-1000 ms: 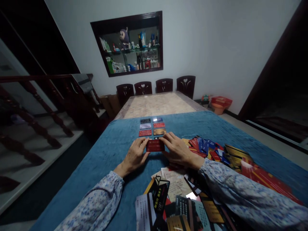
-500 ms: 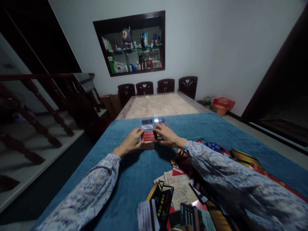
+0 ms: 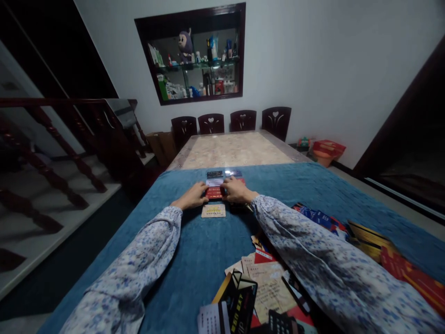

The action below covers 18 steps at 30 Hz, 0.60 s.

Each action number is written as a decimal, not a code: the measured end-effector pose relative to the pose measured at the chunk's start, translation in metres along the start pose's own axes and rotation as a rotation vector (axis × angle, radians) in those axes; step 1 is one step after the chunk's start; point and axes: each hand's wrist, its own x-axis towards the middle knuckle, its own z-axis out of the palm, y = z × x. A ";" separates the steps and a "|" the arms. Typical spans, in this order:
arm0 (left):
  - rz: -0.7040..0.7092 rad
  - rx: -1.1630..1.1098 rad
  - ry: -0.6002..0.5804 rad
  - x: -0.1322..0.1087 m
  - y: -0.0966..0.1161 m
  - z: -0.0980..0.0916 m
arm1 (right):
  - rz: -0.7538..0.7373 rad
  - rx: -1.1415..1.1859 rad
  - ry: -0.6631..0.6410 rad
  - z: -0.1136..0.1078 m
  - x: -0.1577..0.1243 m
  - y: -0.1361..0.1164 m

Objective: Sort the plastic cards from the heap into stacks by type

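Note:
Between my two hands lies a red card (image 3: pixel 215 193), its left edge under the fingers of my left hand (image 3: pixel 194 195) and its right edge under those of my right hand (image 3: pixel 238 190). Both hands have their fingers closed on it. Beyond it are a pale card (image 3: pixel 214 183), a black card (image 3: pixel 214 174) and a dark blue card (image 3: pixel 233 173). Nearer than the red card, a cream card (image 3: pixel 213 210) lies flat. Another dark card is partly hidden under my right hand, and part of a red one shows behind it.
A loose pile of cards (image 3: pixel 269 283) lies at the near right, partly under my right sleeve. Blue and gold cards (image 3: pixel 370 236) and red cards (image 3: pixel 410 276) lie farther right on the blue cloth (image 3: pixel 167 273). Several chairs (image 3: pixel 243 120) stand at the far table end.
My hands have moved slightly away from me with the red card, which now lies closer to the pale card. The cream card is now fully uncovered. The view has shifted slightly.

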 end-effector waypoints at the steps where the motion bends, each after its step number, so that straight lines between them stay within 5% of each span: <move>1: -0.003 -0.003 -0.005 0.002 -0.002 0.002 | 0.004 -0.001 -0.007 0.001 0.001 0.000; 18: -0.043 -0.035 -0.066 0.014 -0.012 0.007 | 0.032 0.014 -0.087 0.003 0.009 0.001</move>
